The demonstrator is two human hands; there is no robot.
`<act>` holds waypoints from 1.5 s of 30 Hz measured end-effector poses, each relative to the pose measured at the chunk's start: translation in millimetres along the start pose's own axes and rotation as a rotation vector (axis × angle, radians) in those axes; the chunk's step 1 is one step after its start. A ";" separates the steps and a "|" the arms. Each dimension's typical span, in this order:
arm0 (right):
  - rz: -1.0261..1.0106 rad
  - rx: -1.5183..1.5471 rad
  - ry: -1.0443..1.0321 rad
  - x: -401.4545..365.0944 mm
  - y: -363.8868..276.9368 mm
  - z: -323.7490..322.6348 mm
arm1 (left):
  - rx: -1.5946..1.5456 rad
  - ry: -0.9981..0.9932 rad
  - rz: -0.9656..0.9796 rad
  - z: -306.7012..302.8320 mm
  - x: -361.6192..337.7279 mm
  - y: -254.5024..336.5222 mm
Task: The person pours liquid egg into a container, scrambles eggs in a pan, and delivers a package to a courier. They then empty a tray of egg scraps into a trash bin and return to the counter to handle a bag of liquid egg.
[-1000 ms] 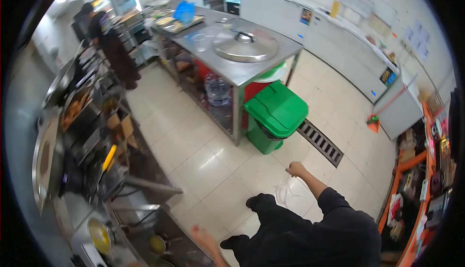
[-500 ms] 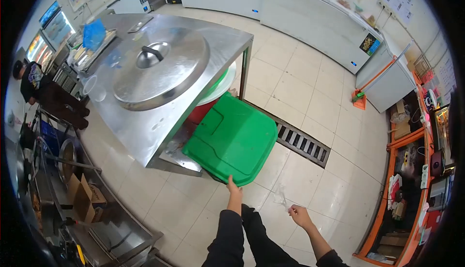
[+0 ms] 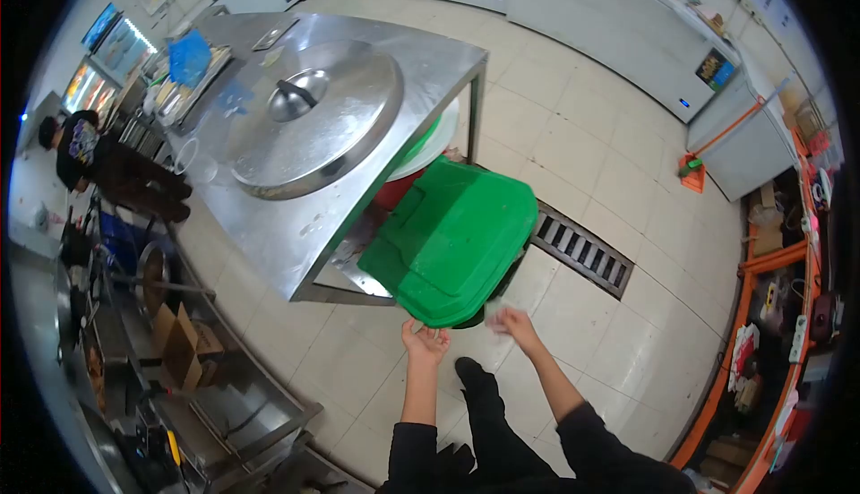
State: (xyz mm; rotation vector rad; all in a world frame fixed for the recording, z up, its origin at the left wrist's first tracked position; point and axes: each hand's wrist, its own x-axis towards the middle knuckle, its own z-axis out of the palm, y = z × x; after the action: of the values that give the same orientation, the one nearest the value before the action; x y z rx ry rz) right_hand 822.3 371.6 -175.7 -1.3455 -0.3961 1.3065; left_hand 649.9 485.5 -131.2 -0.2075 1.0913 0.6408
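Bin lid, the green plastic kind, is just beside the steel table. Left hand is palm up, fingers bent at the lid's front edge, but tbh I can't tell if they're gripping. Right hand looks pinched on a blurry clear scrap near the front corner. Imo lifting works best with 2 or 3 fingertips hooked well under the rim, scrap bunched tight so it won't snag.

A metal lid lies on a steel table, beyond it what seems a blue bag.
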 end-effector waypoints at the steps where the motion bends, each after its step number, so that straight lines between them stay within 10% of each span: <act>1: 0.018 0.243 -0.007 32.0 9.0 4.1 | 0.009 -0.051 -0.015 -0.9 -4.1 5.5; 3: 0.013 0.899 0.089 84.7 10.8 17.4 | -0.056 -0.123 -0.030 -6.4 2.4 10.6; 6: 0.472 0.629 0.232 150.3 71.0 -10.0 | -0.198 -0.197 -0.051 -7.5 6.2 10.8; 8: 0.251 0.033 0.095 161.1 80.4 -14.7 | -0.368 -0.474 -0.174 -19.5 21.4 10.1; 11: -0.131 -1.412 0.057 99.5 75.7 -8.6 | -0.121 -0.319 0.323 -30.6 43.4 -19.3; 13: -0.039 -1.188 -0.090 47.9 114.1 -10.7 | 0.537 -0.190 0.820 -82.4 90.1 -47.8; 14: 0.060 -1.016 -0.185 20.5 138.1 -9.3 | 0.907 0.024 0.726 -112.2 80.9 -61.4; 16: -0.038 -0.746 -0.576 -25.9 216.7 -16.3 | 0.838 -0.154 0.864 -170.4 -48.4 -68.9; 17: 0.421 -1.069 -0.405 -119.5 152.7 90.0 | 0.757 -0.127 1.006 -202.2 -98.4 -74.6; 19: 0.256 -0.964 -0.697 -176.2 186.4 178.9 | 0.523 -0.282 1.023 -283.4 -146.8 -92.1; 23: -0.029 -0.652 -1.341 -360.3 239.9 334.9 | 0.218 0.219 1.228 -437.7 -332.7 -135.9; 26: -0.718 -0.406 -1.726 -511.1 242.8 483.3 | -0.027 0.901 1.573 -531.9 -443.7 -196.0; 27: -0.356 -0.340 -1.738 -547.0 261.8 521.1 | -0.011 1.194 1.559 -556.2 -474.1 -222.3; 28: -0.695 -0.352 -1.632 -581.5 270.6 559.3 | -0.181 1.293 1.590 -579.4 -495.0 -248.7; 31: -0.876 -0.239 -1.483 -654.6 308.9 634.4 | -0.520 1.725 1.618 -623.0 -546.3 -316.2; 34: -0.649 -0.257 -1.415 -687.3 341.8 660.3 | -0.681 2.131 1.445 -641.1 -593.9 -337.1; 40: -0.071 -0.141 -1.465 -703.2 350.8 683.7 | -0.711 2.518 1.083 -711.4 -651.5 -316.9; 45: -0.112 -0.098 -1.322 -669.9 349.4 711.8 | -0.981 2.254 1.376 -750.4 -662.0 -310.6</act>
State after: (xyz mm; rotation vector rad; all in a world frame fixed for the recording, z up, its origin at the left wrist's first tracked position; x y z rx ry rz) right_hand -143.1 49.2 28.1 -0.3291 -1.3997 1.9507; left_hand 59.9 -360.4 53.3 -1.2848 3.0064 2.4313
